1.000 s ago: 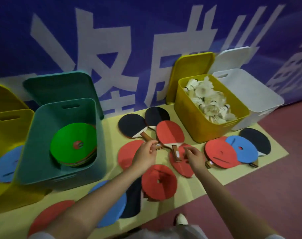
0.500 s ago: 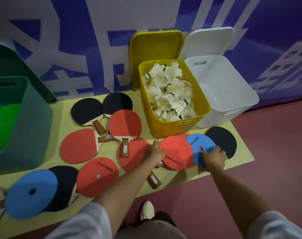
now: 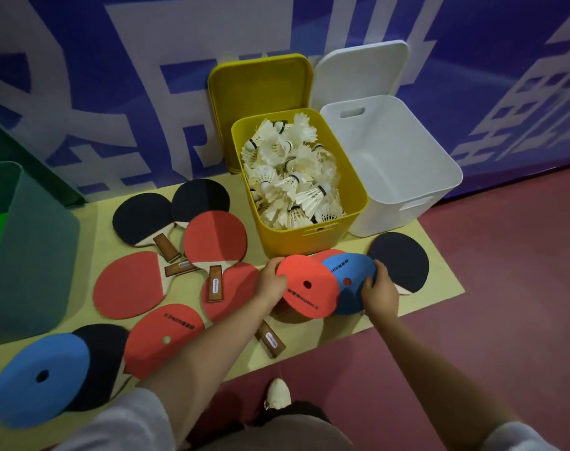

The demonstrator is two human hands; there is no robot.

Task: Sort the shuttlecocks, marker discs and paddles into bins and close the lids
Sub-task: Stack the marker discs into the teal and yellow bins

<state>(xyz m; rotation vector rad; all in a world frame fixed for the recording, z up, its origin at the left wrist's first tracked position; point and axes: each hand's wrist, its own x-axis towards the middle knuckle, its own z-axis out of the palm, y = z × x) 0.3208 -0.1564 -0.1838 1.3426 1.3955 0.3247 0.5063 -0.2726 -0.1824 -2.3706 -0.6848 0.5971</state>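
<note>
**Both hands lifting discs at the mat's right end**

Head view only:

- Left hand (image 3: 272,281) grips the red disc (image 3: 306,289) by its left edge, fingers curled over the rim. Right hand (image 3: 379,289) pinches the blue disc (image 3: 348,281) at its right edge. The two discs overlap, red on top, both tilted up off the yellow mat (image 3: 439,288). Holding by opposite rims looks like a way to peel the pair off whatever lies under them.
- Both discs sit near the mat's front edge, just in front of the yellow bin (image 3: 309,242), which is full of shuttlecocks (image 3: 290,177), lid propped open behind it.
- White bin (image 3: 407,196) beside it looks empty, lid open too; probably the paddle bin, judging by what's left over.
- Black paddle (image 3: 404,262) lies at the mat's right end, just beside the right hand.
- Green bin (image 3: 33,255) at the left edge, well apart; likely where the discs go, so a long carry.
- More paddles and discs are spread across the mat's middle and left front corner, including another blue disc (image 3: 39,379). Sorting is far from done; no lid closed.
</note>
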